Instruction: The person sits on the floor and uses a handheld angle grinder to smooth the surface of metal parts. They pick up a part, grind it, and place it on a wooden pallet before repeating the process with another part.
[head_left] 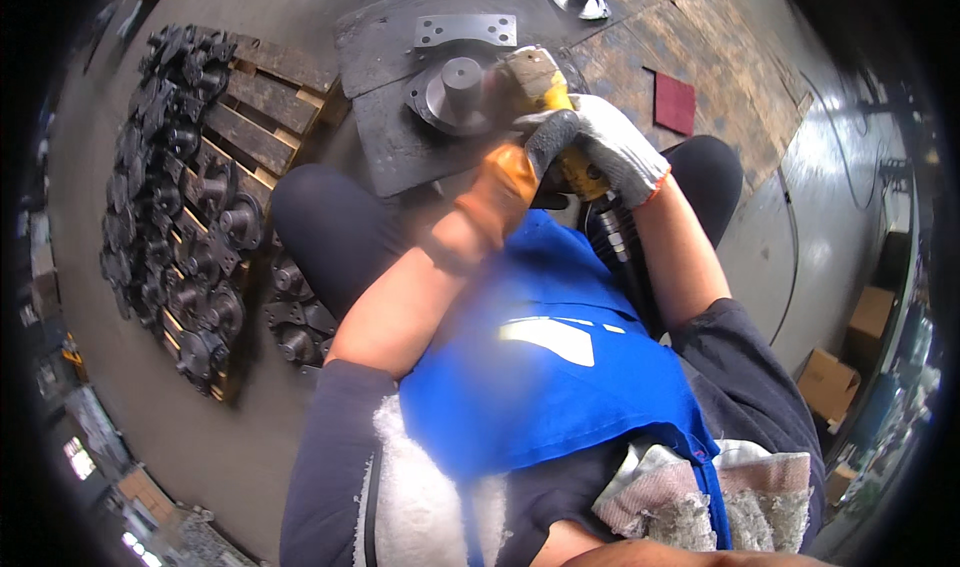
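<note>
- Hub point(463, 82) with an upright post is resting on a grey board point(385, 142) in front of me.
- My left hand point(508, 182), in an orange glove, is gripping a yellow power tool point(582, 174), right of the hub and nearer to me.
- My right hand point(612, 145), in a white knit glove, is gripping that same tool, farther right of the hub.
- The tool's head point(533, 73) is sitting just right of the hub's post; blur is keeping me from telling whether they are touching.
- A perforated plate point(465, 30) is lying just beyond the hub.
- A red pad point(674, 104) is lying well right of the hub.
- Dark metal parts point(150, 207) are crowding a wooden pallet point(268, 107) left of the hub.
</note>
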The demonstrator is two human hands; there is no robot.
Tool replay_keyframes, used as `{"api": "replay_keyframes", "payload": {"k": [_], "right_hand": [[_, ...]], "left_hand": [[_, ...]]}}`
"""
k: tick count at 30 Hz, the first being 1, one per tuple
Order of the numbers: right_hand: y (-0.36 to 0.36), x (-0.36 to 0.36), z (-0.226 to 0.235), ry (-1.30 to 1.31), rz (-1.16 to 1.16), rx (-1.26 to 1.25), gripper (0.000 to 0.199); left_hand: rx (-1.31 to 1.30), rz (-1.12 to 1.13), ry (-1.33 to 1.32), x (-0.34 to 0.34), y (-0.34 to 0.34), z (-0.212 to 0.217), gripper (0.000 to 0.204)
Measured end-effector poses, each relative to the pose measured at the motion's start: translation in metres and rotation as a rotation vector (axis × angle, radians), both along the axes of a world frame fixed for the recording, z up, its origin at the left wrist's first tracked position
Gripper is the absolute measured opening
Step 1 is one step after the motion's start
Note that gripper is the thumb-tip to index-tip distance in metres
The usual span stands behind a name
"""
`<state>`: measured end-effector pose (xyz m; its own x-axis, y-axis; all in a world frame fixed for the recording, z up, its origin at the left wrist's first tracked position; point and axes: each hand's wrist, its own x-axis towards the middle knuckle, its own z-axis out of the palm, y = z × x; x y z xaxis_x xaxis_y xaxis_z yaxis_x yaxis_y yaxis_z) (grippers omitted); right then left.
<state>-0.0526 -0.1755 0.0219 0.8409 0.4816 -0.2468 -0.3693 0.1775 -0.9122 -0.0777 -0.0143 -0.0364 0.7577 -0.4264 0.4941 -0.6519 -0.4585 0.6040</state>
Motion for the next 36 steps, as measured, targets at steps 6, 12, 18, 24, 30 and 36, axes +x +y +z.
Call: {"api": "replay_keyframes", "payload": {"k": [6, 12, 18, 24, 30, 36], "right_hand": [[-0.034, -0.008, 0.01, 0.152, -0.139, -0.612, 0.037], [-0.066, -0.022, -0.015, -0.08, -0.121, -0.431, 0.04], [-0.068, -0.02, -0.02, -0.229, -0.12, -0.469, 0.04], [-0.075, -0.018, -0.031, -0.387, -0.178, -0.467, 0.041], [-0.067, -0.022, -0.025, -0.112, -0.193, -0.3, 0.038], [-0.036, -0.044, -0.013, 0.017, 0.022, -0.027, 0.035]], "left_hand": [[-0.153, 0.799, 0.292, 0.048, 0.05, 0.02, 0.048], [0.196, 0.308, 0.202, 0.109, 0.067, -0.002, 0.052], [0.378, 0.679, 0.228, 0.093, 0.029, -0.008, 0.051], [0.291, 0.928, 0.51, 0.086, -0.01, 0.004, 0.066], [-0.777, -0.302, 1.799, 0.036, 0.054, -0.017, 0.042], [-0.745, -0.384, 0.937, -0.045, -0.02, 0.028, 0.036]]}}
